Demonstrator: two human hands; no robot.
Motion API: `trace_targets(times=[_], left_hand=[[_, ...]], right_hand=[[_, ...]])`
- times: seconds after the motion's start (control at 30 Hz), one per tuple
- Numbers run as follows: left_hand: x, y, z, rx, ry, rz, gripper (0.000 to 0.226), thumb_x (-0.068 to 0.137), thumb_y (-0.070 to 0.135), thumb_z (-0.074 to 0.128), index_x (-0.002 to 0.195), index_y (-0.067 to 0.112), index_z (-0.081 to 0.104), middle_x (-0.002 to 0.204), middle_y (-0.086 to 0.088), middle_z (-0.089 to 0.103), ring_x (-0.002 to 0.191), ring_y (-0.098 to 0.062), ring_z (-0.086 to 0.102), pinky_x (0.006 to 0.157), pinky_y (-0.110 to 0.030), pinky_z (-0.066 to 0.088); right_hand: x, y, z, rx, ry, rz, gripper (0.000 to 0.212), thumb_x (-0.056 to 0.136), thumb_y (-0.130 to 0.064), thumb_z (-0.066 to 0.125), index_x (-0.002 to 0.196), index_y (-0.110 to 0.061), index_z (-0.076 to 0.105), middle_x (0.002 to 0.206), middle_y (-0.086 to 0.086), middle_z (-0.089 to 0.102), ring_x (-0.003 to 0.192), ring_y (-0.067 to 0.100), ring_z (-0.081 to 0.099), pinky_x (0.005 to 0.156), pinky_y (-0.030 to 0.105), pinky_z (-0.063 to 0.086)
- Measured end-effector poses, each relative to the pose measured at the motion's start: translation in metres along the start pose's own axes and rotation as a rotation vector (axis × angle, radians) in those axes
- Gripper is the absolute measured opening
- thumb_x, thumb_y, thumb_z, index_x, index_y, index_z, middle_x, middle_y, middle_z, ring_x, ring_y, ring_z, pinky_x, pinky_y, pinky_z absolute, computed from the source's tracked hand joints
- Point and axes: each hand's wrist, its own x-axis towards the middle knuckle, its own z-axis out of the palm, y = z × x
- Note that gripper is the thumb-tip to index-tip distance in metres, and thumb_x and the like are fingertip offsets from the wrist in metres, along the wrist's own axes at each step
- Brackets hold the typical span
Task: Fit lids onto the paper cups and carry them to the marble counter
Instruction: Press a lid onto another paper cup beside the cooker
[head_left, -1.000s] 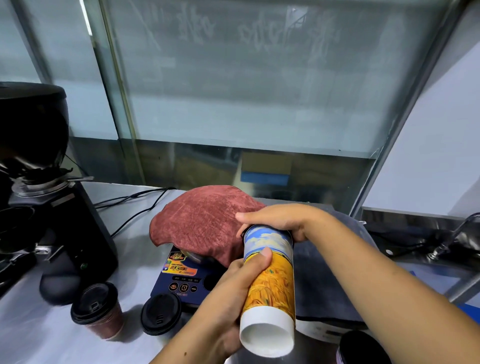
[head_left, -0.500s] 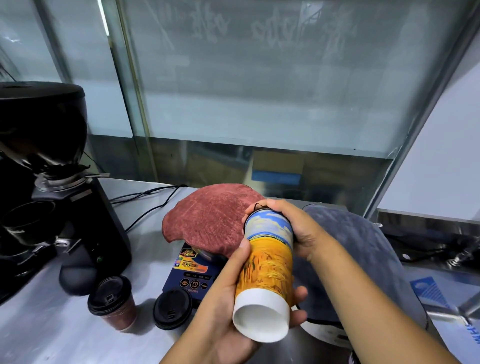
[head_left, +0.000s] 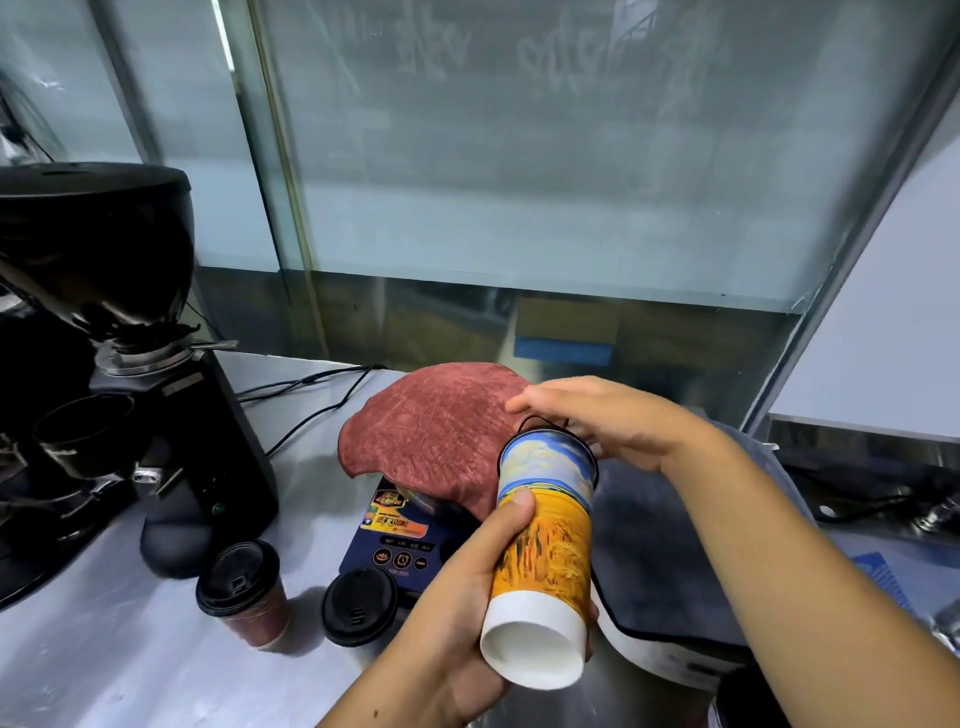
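Our left hand (head_left: 467, 597) grips the tilted paper cup (head_left: 545, 530), base toward us; right hand (head_left: 618, 421) lies flat-fingered over the black lid (head_left: 545, 425) on its rim.

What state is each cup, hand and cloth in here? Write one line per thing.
yellow cup: tilted, base toward the camera, black lid at its far end.
left hand: grips the yellow cup's side.
right hand: fingers laid over the black lid.
brown cup: upright, lidded, on the counter.
second lidded cup: upright, beside the brown cup.
red cloth: draped over something hidden.
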Motion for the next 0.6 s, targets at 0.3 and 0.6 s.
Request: trace_targets(times=[0.3, 0.6], left_hand=[[0.004, -0.008, 0.001, 0.039, -0.003, 0.017, 0.066, 0.079, 0.032, 0.07, 0.134, 0.0, 0.052, 0.103, -0.032, 0.061, 0.077, -0.04, 0.061, 0.061, -0.047, 0.059], [0.002, -0.007, 0.01, -0.002, -0.073, -0.059, 0.075, 0.073, 0.052, 0.072, 0.136, 0.014, 0.055, 0.105, -0.02, 0.068, 0.089, -0.046, 0.067, 0.06, -0.051, 0.059]], right_hand=[[0.001, 0.0, 0.012, -0.221, 0.015, 0.067, 0.032, 0.09, -0.05, 0.071, 0.098, -0.02, 0.08, 0.108, 0.001, 0.077, 0.107, 0.021, 0.072, 0.098, 0.042, 0.057], [-0.004, 0.009, 0.014, -0.098, 0.211, -0.016, 0.019, 0.09, -0.029, 0.074, 0.087, -0.012, 0.082, 0.1, 0.01, 0.078, 0.104, 0.03, 0.071, 0.094, 0.046, 0.058]])
